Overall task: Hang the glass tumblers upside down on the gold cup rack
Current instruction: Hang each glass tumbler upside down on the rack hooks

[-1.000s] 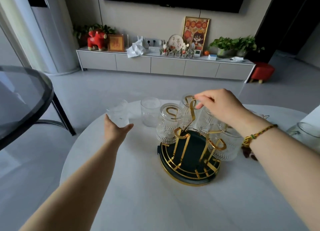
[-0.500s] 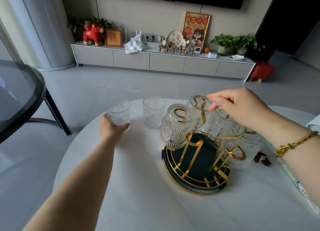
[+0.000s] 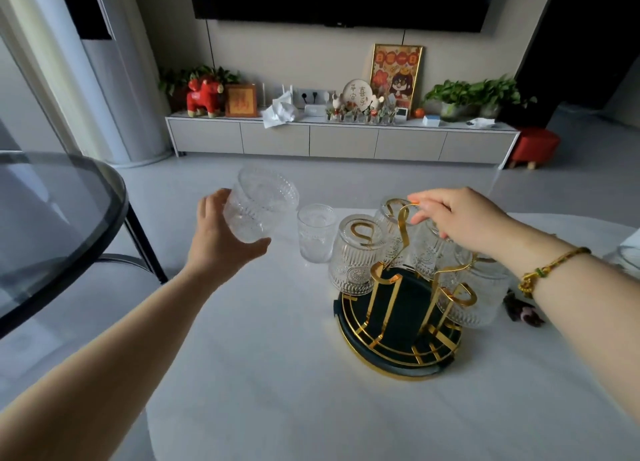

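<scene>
The gold cup rack (image 3: 398, 308) with its dark round base stands on the white table (image 3: 277, 374). Several ribbed glass tumblers hang upside down on its arms, one at the front left (image 3: 353, 256) and one at the right (image 3: 478, 298). My right hand (image 3: 460, 218) pinches the rack's top gold loop. My left hand (image 3: 221, 239) holds a ribbed tumbler (image 3: 258, 206) lifted off the table and tilted, mouth away from me. Another tumbler (image 3: 316, 232) stands upright on the table between my left hand and the rack.
A round dark glass table (image 3: 52, 225) sits close on the left. A small dark object (image 3: 523, 311) lies right of the rack. A clear glass vessel's edge (image 3: 628, 256) shows at the far right. A long TV cabinet (image 3: 343, 138) lines the far wall.
My left hand has lifted its tumbler off the table and tilted it. My right hand stays on the rack's top loop.
</scene>
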Demonstrator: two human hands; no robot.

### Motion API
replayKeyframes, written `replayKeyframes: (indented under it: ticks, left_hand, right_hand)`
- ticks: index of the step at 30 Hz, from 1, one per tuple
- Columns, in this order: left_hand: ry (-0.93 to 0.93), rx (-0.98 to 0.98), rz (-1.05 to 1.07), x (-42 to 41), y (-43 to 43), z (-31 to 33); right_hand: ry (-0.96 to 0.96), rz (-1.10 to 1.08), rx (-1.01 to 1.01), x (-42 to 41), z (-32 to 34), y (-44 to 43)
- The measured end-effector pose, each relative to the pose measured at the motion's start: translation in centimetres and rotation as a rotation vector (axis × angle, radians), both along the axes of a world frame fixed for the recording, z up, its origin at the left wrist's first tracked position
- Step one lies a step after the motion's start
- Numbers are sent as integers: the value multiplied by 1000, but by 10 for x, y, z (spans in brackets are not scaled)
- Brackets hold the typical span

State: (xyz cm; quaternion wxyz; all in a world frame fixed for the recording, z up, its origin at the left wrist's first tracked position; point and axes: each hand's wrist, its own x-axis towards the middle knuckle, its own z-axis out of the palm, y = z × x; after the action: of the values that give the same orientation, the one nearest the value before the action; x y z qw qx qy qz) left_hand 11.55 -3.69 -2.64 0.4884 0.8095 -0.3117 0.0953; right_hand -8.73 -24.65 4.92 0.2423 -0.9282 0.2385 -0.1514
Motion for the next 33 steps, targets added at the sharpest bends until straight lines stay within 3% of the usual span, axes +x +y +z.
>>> replayKeyframes:
  ticks: [3, 7, 16, 21, 23, 33]
  left_hand:
    - [-308, 264, -100, -18, 17, 37]
    - [-857, 585, -130, -46, 23, 71]
    - [-1344, 907, -363, -91, -2, 131]
    - [-1515, 1153, -516, -116, -38, 130]
    - [-1487, 1307, -561, -118, -55, 114]
    - [-1613, 1324, -737, -127, -81, 71]
  right_hand:
    - [-12, -14, 83, -6, 2, 0]
    - [-40, -41, 121, -19, 6, 3]
    - [-68, -40, 88, -31, 6, 12]
    - [-96, -34, 75, -36, 7, 12]
    - [-114, -23, 89, -37, 4, 11]
    - [-184, 7, 172, -36, -4, 3]
